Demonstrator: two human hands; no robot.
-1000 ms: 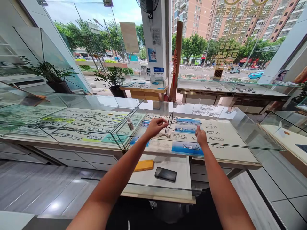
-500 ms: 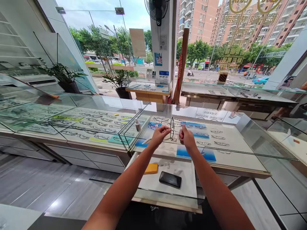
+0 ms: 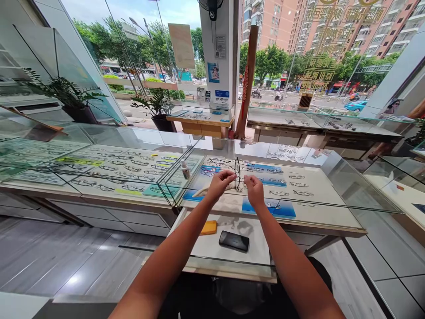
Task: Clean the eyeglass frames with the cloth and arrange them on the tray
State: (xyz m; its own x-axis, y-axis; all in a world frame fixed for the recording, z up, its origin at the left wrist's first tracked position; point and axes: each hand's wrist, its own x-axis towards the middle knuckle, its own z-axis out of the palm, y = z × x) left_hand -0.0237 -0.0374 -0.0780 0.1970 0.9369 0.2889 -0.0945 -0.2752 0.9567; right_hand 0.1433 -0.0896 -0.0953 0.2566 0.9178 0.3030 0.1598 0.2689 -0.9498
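Observation:
A pair of thin black-rimmed glasses [image 3: 237, 173] stands on edge in the air above a glass display counter [image 3: 332, 195]. My left hand [image 3: 220, 184] pinches one arm of the frame from the left. From the right, my right hand [image 3: 254, 190] pinches the other arm, fingers closed. A pale cloth [image 3: 201, 192] lies on the counter glass just below my left hand. Rows of glasses on blue and white mats [image 3: 285, 209] show through the glass under both hands.
A pulled-out white drawer [image 3: 259, 248] below the counter carries a black phone [image 3: 233, 240] and a yellow case [image 3: 209, 227]. A small bottle [image 3: 185, 169] stands on the counter to the left. More glass showcases [image 3: 83, 168] run left and behind. Potted plants [image 3: 71, 99] stand at the windows.
My right hand came in from the right and took hold of the glasses opposite my left hand. The head camera shifted a little.

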